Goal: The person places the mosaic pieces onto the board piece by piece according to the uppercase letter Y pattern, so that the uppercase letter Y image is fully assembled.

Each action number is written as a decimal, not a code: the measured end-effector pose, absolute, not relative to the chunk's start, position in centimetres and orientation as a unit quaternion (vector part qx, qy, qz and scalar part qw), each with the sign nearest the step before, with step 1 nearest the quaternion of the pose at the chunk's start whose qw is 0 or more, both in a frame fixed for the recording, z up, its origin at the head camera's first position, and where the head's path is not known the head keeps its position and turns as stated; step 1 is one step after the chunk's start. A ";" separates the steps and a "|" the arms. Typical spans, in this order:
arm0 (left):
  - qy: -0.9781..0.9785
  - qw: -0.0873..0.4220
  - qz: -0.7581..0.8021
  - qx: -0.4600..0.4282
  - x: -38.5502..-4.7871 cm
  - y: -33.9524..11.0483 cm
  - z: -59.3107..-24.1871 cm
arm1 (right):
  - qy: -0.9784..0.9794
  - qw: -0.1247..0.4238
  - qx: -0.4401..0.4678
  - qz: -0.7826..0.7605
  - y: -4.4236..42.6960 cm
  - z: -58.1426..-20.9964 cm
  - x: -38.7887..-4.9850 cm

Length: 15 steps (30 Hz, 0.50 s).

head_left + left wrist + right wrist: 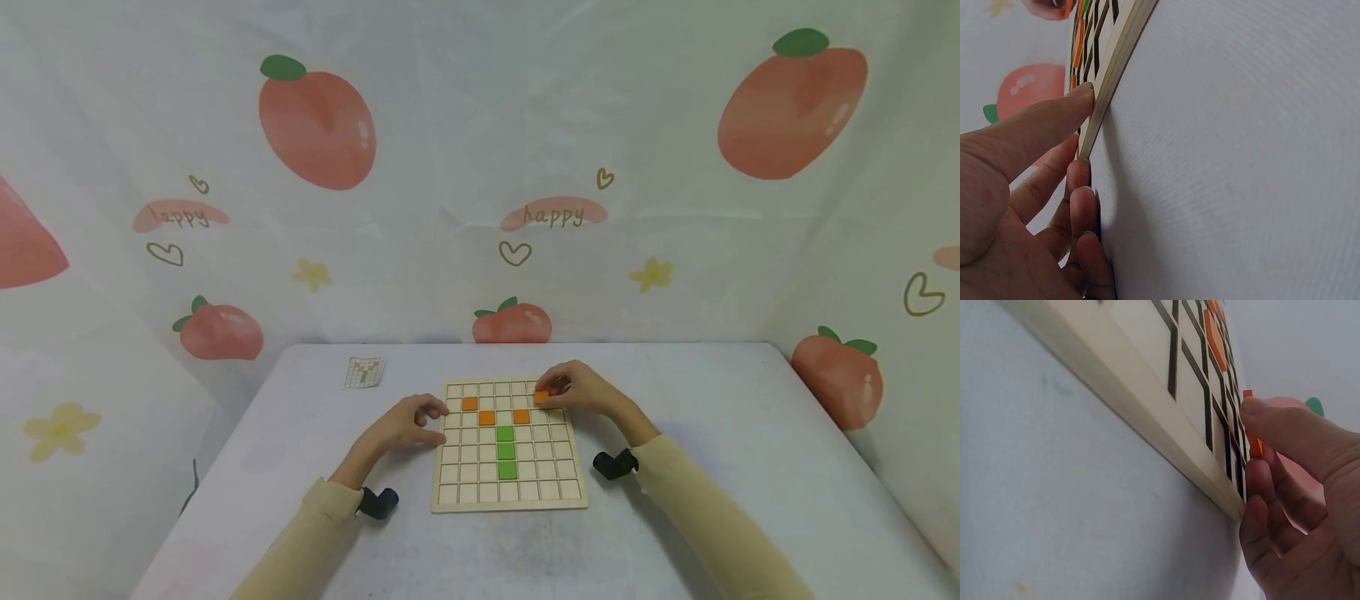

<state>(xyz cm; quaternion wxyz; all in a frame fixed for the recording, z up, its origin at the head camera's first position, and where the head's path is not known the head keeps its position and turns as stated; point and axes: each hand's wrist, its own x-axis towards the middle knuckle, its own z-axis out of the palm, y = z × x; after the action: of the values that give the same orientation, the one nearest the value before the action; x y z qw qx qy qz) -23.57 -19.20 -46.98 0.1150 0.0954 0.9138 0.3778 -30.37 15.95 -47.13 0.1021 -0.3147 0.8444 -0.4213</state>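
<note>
A square wooden grid board (510,507) lies on the table. Three green tiles (506,451) form a column in it, with orange tiles (487,417) above: two stepping up to the left, another orange tile (521,416) to the right. My right hand (581,389) pinches one more orange tile (1255,444) between thumb and fingers, over the board's upper right cells. At the board's left edge rests my left hand (405,423). Its thumb (1066,112) touches the rim, and its other fingers are loosely bent beside the edge.
A small paper card (364,372) with a printed grid pattern lies at the table's back left. The white table (675,533) meets a curtain (427,275) printed with fruit at the back. Black wrist devices (615,464) sit below both hands.
</note>
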 end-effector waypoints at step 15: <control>0.913 0.114 0.382 0.086 -23.5 -19.0 -47.0 | 0.858 0.110 -0.308 -0.397 15.0 -46.8 -30.2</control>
<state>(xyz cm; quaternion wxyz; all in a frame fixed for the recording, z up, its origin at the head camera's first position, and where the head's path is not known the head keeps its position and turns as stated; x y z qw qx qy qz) -23.46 -19.04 -46.95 0.1138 0.0865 0.9128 0.3825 -30.25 14.98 -46.85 0.1102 -0.3079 0.8578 -0.3966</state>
